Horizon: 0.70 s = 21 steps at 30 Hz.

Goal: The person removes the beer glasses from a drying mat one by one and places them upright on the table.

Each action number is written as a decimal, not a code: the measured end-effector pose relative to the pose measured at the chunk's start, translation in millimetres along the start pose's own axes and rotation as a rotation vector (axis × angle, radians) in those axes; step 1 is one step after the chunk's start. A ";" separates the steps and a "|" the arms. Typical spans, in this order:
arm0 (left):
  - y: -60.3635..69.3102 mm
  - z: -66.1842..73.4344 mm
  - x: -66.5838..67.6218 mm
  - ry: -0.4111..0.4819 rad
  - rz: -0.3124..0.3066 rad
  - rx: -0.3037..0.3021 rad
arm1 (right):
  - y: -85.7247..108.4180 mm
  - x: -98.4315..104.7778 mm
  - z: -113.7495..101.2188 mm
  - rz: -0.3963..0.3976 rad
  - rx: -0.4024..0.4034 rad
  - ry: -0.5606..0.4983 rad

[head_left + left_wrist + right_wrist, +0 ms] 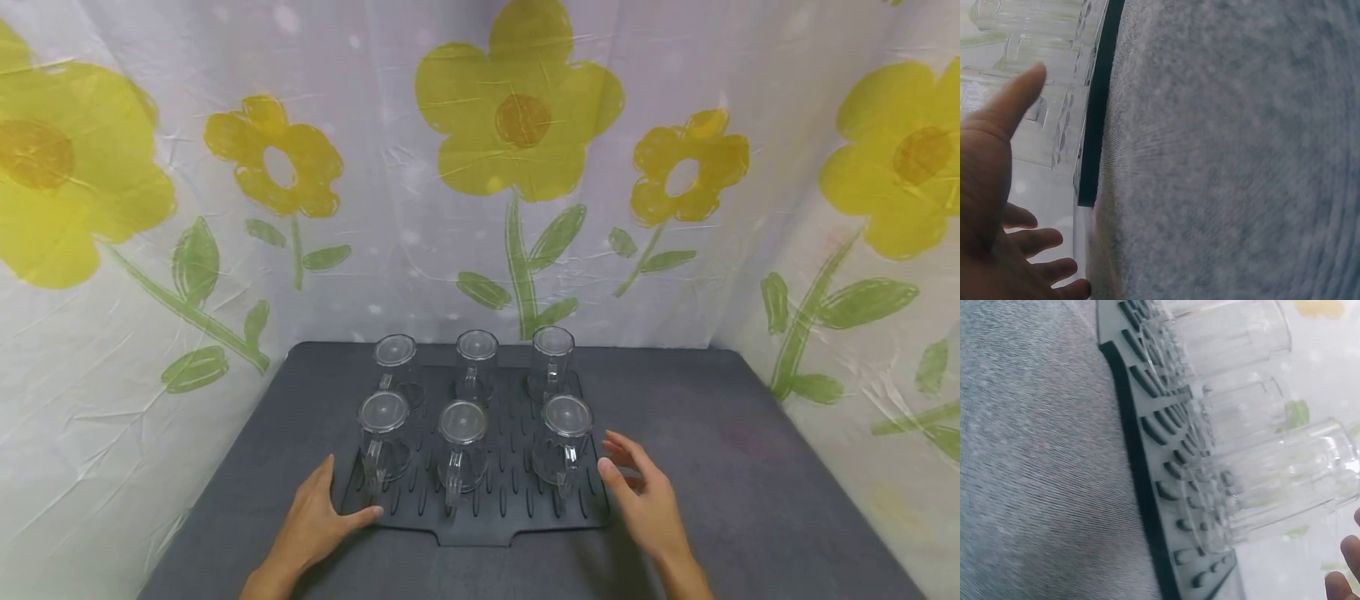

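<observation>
Several clear glass mugs stand upside down in two rows on a dark ridged drying mat. Along the front row are a left mug, a middle mug and a right mug, handles toward me. My left hand is spread at the mat's front left corner, thumb near the edge; whether it touches is unclear. Beside the mat's right edge, my right hand has loosely bent fingers close to the right mug, holding nothing. The right wrist view catches only its fingertips.
Behind stand the back-row mugs: left, middle and right. A dark grey table extends on both sides of the mat. A flower-patterned curtain rises behind the table and along its sides.
</observation>
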<state>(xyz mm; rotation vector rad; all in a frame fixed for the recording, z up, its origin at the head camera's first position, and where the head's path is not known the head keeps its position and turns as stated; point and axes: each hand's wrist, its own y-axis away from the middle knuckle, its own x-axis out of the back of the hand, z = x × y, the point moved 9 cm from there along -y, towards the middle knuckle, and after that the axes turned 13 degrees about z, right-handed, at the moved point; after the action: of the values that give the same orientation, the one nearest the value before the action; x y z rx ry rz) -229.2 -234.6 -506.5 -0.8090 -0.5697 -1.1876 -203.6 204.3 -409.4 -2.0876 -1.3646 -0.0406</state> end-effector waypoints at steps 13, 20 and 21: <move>1.5 -8.6 -17.6 -0.146 -0.072 -0.018 | 15.1 -23.4 29.7 -0.045 -0.205 -0.138; 2.6 -2.8 -17.9 -0.137 -0.079 -0.054 | 21.6 -35.4 38.8 -0.085 -0.344 -0.225; 2.3 -2.6 -18.4 -0.138 -0.081 -0.056 | 22.1 -36.8 39.8 -0.087 -0.357 -0.235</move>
<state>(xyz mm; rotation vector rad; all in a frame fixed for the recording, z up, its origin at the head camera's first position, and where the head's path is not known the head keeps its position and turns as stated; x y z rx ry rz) -232.5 -225.7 -522.6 -0.9282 -0.6899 -1.2322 -214.3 189.3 -465.0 -2.3837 -1.6909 -0.0836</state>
